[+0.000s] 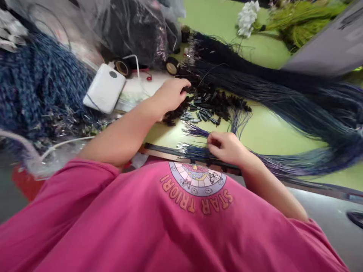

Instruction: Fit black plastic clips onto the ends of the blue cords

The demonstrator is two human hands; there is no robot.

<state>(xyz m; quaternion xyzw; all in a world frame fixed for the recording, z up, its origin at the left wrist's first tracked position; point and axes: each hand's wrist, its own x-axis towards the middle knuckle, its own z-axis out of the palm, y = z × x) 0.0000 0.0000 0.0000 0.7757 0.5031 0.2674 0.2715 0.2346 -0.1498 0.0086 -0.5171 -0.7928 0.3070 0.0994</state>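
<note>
My left hand (pixel 171 93) reaches over a pile of small black plastic connector pieces (pixel 215 101). Its thumb and forefinger are apart, with dark pieces just beyond them; nothing is plainly held. Closer to my body, my right hand (pixel 227 146) is closed in a pinch at a bunch of thin dark-blue wires (pixel 198 131). The silvery tips of these wires fan out left of the fingers. Another row of wire ends (pixel 188 150) lies along the table's near edge, below the right hand.
A long hank of dark wires (pixel 272 90) sweeps across the green table (pixel 283 128). On the left are a white device (pixel 104 87), tape rolls (pixel 172 66) and a heap of blue twisted wires (pixel 42 79). Plastic bags (pixel 136 30) stand behind; yellow-green wires (pixel 303 20) lie far right.
</note>
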